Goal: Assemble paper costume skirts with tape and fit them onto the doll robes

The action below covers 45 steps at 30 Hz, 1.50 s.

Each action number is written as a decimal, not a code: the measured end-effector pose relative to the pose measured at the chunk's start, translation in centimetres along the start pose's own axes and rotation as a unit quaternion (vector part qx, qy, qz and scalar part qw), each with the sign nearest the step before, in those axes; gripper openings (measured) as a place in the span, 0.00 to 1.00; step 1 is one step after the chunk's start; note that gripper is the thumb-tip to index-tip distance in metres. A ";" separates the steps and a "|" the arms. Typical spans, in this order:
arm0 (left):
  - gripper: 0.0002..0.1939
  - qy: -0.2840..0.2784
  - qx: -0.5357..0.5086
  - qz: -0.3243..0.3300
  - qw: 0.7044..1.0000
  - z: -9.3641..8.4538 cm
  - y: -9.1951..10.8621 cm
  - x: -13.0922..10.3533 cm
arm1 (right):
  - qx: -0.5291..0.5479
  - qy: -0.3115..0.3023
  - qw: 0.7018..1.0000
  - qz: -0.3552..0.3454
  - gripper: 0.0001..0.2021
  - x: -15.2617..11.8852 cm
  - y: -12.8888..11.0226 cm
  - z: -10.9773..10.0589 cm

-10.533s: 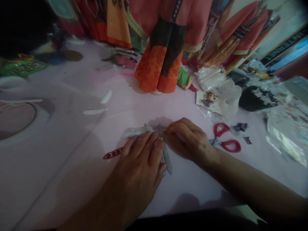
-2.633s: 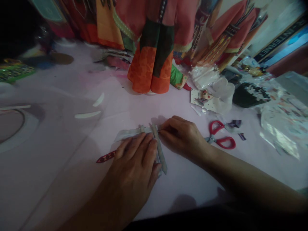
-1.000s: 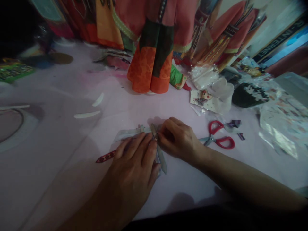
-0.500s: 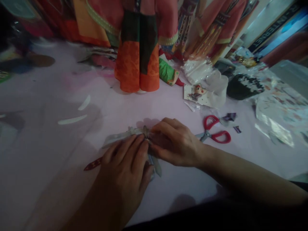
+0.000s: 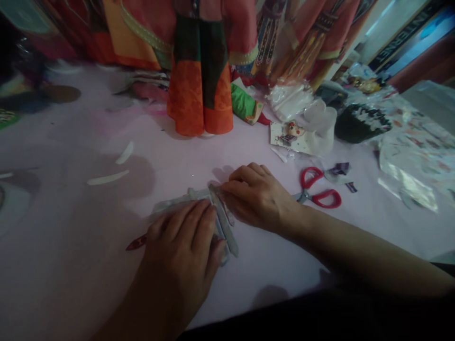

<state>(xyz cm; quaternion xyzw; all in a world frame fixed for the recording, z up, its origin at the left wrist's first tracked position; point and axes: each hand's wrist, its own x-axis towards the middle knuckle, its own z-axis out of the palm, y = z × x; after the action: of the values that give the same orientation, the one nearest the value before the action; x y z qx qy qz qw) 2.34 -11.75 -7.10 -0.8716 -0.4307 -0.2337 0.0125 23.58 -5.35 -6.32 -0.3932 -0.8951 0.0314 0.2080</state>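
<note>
Strip, frame centre, looks light, bendy; I'd pinch its end. Left hand lies flat; right hand narrow, hold unclear.

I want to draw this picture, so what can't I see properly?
In the head view:
Red strip: one end hidden under the left hand.
Scissors: blade tips hidden behind the right hand.
Whether that hand grips anything: its curled fingers cover it.
Orange-and-green outfit: top cut off by the upper edge.
</note>
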 end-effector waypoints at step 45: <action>0.28 -0.106 -0.214 -0.202 0.950 -2.7 -0.4 6.7 | 0.440 0.011 0.889 0.125 0.06 0.4 0.8 -1.1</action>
<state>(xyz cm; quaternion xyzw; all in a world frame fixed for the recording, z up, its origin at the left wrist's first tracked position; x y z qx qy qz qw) 4.40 -7.11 -1.98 -0.7681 -0.5366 -0.2248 -0.2677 24.33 -4.65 -5.37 -0.3704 -0.7304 0.4436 0.3641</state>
